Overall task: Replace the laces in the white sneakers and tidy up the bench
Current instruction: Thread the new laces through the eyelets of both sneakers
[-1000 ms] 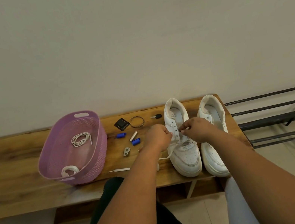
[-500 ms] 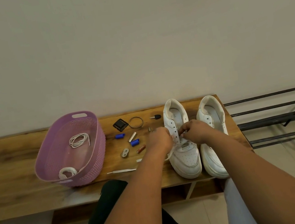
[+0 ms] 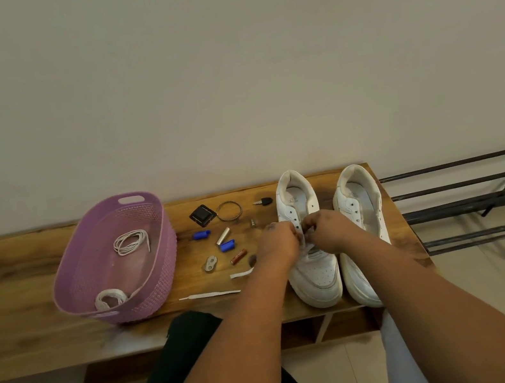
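Head view is showing two bare forearms reaching forward from the bottom edge over a dark-clothed lap toward a wooden counter (image 3: 10,301). Nearest on the counter, a loose lace end (image 3: 210,295) is lying flat beside a purple basket (image 3: 162,281), which is holding two coiled white laces (image 3: 130,242). The left sneaker (image 3: 318,277) and right sneaker (image 3: 360,283) are standing side by side at the counter's right end, toes toward the person. Over the left sneaker's eyelet rows, the left hand (image 3: 280,240) and right hand (image 3: 329,231) are meeting, fingers curled, each pinching a white lace (image 3: 302,239) at the shoe's tongue. Just left of the hands, small items are lying scattered: a short white strip (image 3: 242,273), a red battery (image 3: 239,256), a grey clip (image 3: 211,263), two blue caps (image 3: 227,246), a silver tube (image 3: 223,236). Farther back, a black square pad (image 3: 203,215), a wire ring (image 3: 229,211) and a small key (image 3: 263,201) are sitting near the wall. A black metal rack (image 3: 483,204) is standing to the right.
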